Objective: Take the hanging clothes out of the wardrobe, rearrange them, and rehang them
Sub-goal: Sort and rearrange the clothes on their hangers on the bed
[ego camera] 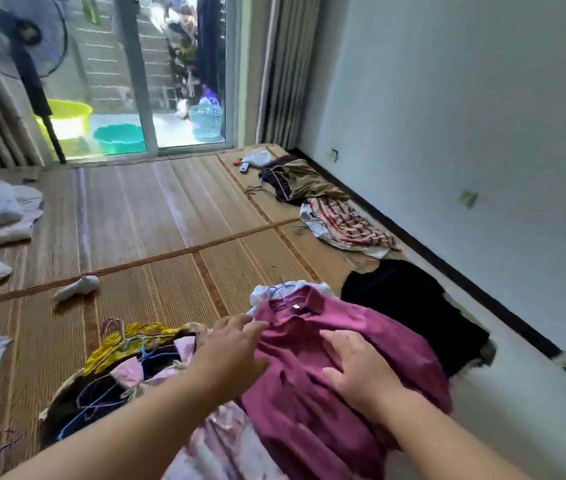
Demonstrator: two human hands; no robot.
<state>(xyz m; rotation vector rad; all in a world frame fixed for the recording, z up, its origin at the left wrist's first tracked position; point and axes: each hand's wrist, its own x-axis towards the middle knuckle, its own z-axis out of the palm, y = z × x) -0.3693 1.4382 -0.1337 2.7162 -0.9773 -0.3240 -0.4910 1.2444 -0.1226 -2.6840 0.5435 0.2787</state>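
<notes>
Maroon shirt (395,341) lies flat, collar away from the person, on a woven mat (170,220), and both hands are on it. A thin hanger (279,295) sits in its collar, over a white garment (262,293) that peeks out beneath. The left hand (236,344) rests at the shirt's left shoulder edge, palm down, fingers straight and spread, holding nothing. The right hand (361,368) lies flat on the chest of the shirt, fingers splayed, pressing the cloth rather than gripping it. Both forearms reach in from the bottom edge, the left crossing over a pink floral garment (219,441).

Just left of the shirt is a pile of clothes (129,368) with blue and purple wire hangers tangled in it. A black garment (406,299) lies touching the shirt's right side, near the wall. Farther up the mat, well apart from the hands, lie a striped garment (347,223) and an olive one (304,181).
</notes>
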